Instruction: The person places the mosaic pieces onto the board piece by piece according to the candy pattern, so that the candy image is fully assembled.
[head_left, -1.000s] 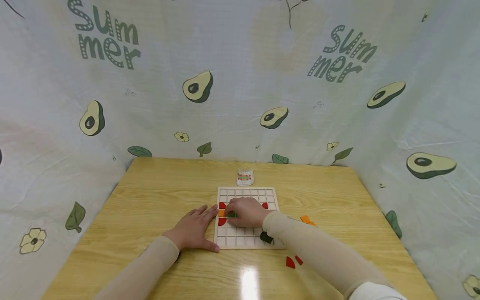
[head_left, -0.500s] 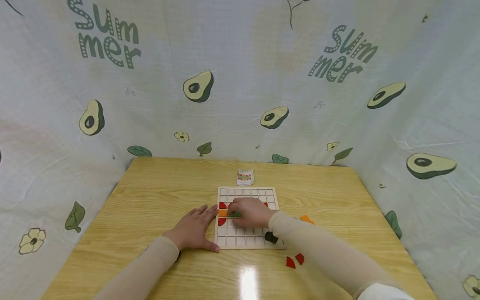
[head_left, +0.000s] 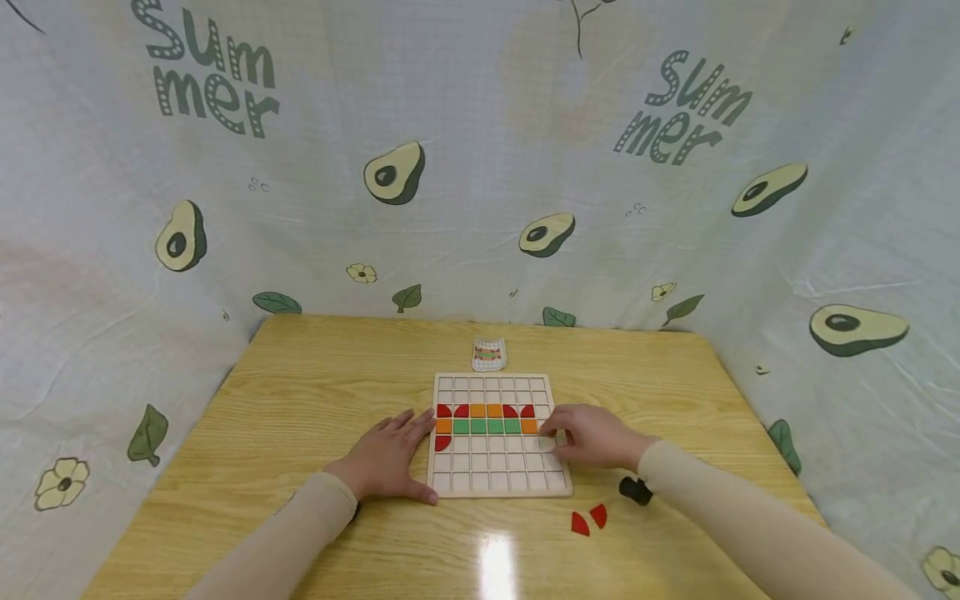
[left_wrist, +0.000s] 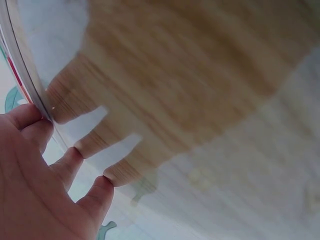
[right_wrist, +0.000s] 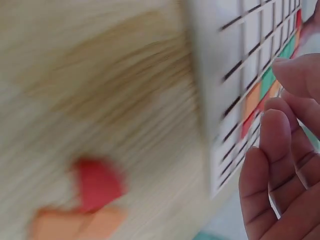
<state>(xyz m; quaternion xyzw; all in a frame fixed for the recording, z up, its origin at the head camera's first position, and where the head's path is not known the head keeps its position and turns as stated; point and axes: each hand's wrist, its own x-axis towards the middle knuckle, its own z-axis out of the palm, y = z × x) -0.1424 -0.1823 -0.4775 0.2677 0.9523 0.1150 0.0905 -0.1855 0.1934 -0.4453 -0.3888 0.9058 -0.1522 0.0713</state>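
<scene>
Shifted rightward, the relaxed right hand [head_left: 597, 437] partly hides the board [head_left: 498, 482], left hand [head_left: 386, 459] spread, a card [head_left: 489, 354] beyond.

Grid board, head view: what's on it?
Red tiles, orange tiles and green tiles sit on the board. Right hand covers part of its right edge; anything beneath is hidden.

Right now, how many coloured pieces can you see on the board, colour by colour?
Red pieces: 5
Orange pieces: 4
Green pieces: 4
Total in view on the board: 13
</scene>
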